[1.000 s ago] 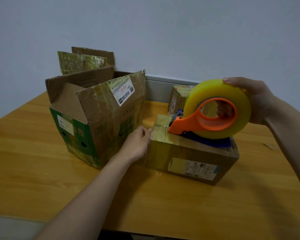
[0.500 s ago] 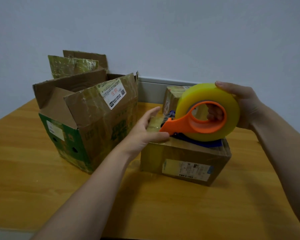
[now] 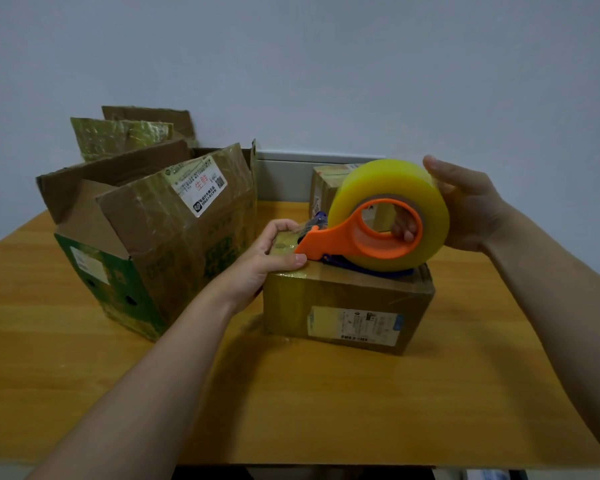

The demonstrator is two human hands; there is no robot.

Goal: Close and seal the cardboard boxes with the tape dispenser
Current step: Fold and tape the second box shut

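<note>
A small closed cardboard box (image 3: 347, 299) with a shipping label on its front stands on the wooden table. An orange tape dispenser (image 3: 361, 237) carrying a big yellow tape roll (image 3: 388, 188) rests on the box's top. My right hand (image 3: 465, 209) grips the roll, with fingers through its core. My left hand (image 3: 264, 258) holds the box's top left corner, thumb lying on the lid just below the dispenser's nose. To the left stands a larger cardboard box (image 3: 160, 244) with its flaps up and open.
Another small taped box (image 3: 326, 192) sits behind the dispenser near the wall. Loose cardboard flaps (image 3: 125, 133) rise behind the large box. The wooden table (image 3: 326, 403) extends toward me, its near edge at the bottom.
My left hand rose from the box's left side and now grips the top left corner with the thumb on the lid. The dispenser stays on the box top.
</note>
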